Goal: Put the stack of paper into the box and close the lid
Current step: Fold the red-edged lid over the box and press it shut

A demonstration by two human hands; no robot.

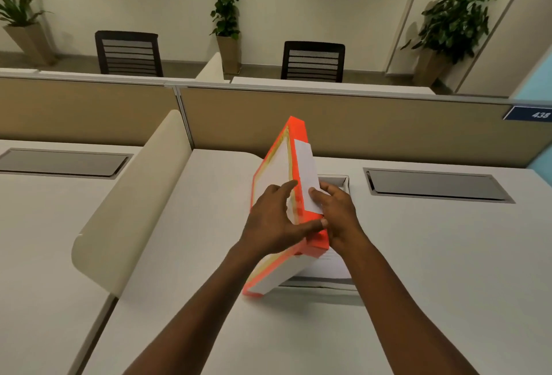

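Both arms reach forward; left hand [276, 219] and right hand [339, 213] pinch tilted orange lid [298, 147] over box [334, 179] with paper [328, 267]

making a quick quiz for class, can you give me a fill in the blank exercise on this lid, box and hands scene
1. The lid held over the box has edges coloured ____.
2. The lid is gripped by ____ hands, the left hand and the right hand.
3. The lid is not flat on the box but ____.
4. The box rests on a ____ desk.

Missing words: orange; both; tilted; white
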